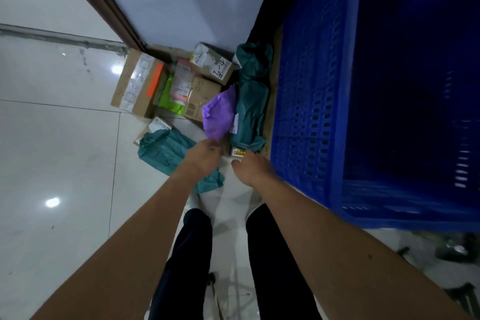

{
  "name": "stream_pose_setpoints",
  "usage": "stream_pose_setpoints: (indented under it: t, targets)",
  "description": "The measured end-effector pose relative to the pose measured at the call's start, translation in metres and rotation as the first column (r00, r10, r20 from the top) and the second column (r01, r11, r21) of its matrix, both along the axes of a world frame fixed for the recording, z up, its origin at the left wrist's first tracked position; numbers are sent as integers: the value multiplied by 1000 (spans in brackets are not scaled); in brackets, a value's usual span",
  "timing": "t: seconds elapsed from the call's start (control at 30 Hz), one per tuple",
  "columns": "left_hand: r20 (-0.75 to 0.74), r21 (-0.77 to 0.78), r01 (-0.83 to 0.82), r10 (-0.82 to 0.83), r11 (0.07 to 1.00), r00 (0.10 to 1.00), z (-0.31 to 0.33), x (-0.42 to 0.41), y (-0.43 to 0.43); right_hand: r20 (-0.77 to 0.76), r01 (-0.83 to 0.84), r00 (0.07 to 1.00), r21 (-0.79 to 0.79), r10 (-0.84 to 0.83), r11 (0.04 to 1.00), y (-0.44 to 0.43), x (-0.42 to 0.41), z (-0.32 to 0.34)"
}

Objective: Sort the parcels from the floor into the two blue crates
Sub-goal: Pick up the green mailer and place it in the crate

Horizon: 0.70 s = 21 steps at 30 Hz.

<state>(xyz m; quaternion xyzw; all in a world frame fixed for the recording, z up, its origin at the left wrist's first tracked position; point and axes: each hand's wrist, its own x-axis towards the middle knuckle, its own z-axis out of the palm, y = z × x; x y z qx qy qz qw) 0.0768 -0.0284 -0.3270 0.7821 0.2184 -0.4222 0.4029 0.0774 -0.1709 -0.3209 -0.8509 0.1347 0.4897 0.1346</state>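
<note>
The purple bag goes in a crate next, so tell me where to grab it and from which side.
Pinch the purple bag by its near, lower corner, coming from the person's side, where the left hand is. It looks soft and flat. That corner juts free over the floor, while its right edge rests against the long green bag.

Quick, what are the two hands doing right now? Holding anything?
Left hand: fingers at a corner of the purple bag; grip cannot be told.
Right hand: fingers curled by the small white box; holding cannot be told.
</note>
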Motion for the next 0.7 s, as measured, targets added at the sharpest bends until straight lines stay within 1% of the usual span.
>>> stream_pose_setpoints:
  t: [0.07,0.17,0.23,0.33,0.43,0.53,0.6,0.63,0.67,0.7]
  targets:
    - [10,48,2,-3,999,1000,-28,-1,6,-25,4,1000,-5,-4,1000,2,-1,-29]
    - [49,170,63,-72,983,996,-68,-1,24,-85,57,995,15,-56,998,13,-8,-65]
    - [73,254,147,-171,956,983,-88,1,38,-126,144,982,26,-139,989,23,-14,-87]
    - [104,343,281,-333,896,937,-108,8,59,-202,284,941,30,-273,958,39,-22,-113]
    - [159,410,343,-436,845,886,-117,14,77,-275,425,875,38,-400,904,53,-30,-128]
    - [267,463,331,-486,822,832,-118,18,91,-327,565,784,24,-528,825,61,-33,-137]
    - [308,539,310,-526,783,793,-116,20,98,-363,644,714,5,-599,765,63,-33,-137]
    - [313,576,294,-538,763,782,-115,20,103,-381,683,675,1,-632,730,64,-33,-136]
    - [304,604,272,-533,749,790,-113,20,107,-393,708,649,-2,-651,706,65,-32,-134]
    - [273,621,253,-507,742,817,-112,20,112,-400,716,640,-1,-657,698,67,-32,-134]
